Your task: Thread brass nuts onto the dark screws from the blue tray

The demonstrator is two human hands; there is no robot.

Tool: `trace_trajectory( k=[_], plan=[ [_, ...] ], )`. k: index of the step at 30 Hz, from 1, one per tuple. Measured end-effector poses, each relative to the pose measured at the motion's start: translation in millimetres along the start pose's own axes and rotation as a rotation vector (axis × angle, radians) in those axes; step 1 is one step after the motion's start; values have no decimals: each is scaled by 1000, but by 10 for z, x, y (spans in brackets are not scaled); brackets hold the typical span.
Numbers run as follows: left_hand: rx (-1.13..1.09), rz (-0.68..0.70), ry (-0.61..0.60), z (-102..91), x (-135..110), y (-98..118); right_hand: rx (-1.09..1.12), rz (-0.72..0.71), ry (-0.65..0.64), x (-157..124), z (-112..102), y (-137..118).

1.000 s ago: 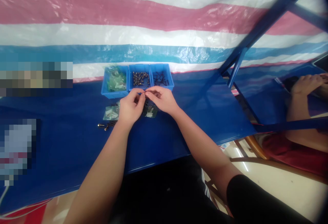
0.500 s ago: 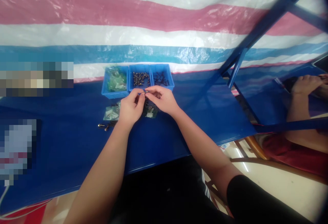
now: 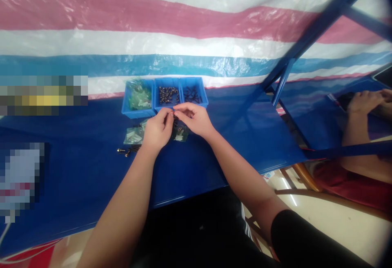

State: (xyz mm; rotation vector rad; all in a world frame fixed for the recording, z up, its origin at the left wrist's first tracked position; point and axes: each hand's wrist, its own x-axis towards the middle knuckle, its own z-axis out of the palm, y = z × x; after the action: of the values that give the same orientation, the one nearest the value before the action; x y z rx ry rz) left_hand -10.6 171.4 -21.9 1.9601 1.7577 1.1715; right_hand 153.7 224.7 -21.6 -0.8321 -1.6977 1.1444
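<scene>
My left hand [image 3: 157,128] and my right hand [image 3: 195,119] meet fingertip to fingertip just in front of the blue bins. Both are closed in a pinch; whatever sits between the fingers is too small and too covered to name. Under and beside the hands lie small clear packets of parts, one packet [image 3: 133,135] to the left and another packet [image 3: 180,133] between the wrists. Several dark bolts with brassy ends [image 3: 124,152] rest by my left wrist.
Three blue bins stand in a row: the left bin [image 3: 137,114] holds green-tinted packets, the middle brassy fittings [image 3: 168,94], the right dark screws [image 3: 192,94]. A blue metal frame [image 3: 284,78] rises at right. Beyond it, another person's hands [image 3: 367,100] are at work.
My left hand has shifted very slightly, and the small piece visible between the fingertips earlier is now mostly covered. My right hand stays nearly in place.
</scene>
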Motion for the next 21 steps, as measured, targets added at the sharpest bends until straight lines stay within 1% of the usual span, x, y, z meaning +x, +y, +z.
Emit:
trace_trajectory(
  k=[5,13,17,19,21],
  plan=[
    [0,-5,19,-11,7,14,-2,37,-6,5,-3,19],
    [53,-9,-18,-10,-3,19,5,112,15,12,-12,22],
    [74,-30,38,-19,3,12,-30,166,25,23,-26,41],
    [82,-39,61,-17,5,11,-53,198,-4,28,-29,57],
    [84,-35,66,-11,3,19,-8,232,-33,29,-19,66]
  ],
)
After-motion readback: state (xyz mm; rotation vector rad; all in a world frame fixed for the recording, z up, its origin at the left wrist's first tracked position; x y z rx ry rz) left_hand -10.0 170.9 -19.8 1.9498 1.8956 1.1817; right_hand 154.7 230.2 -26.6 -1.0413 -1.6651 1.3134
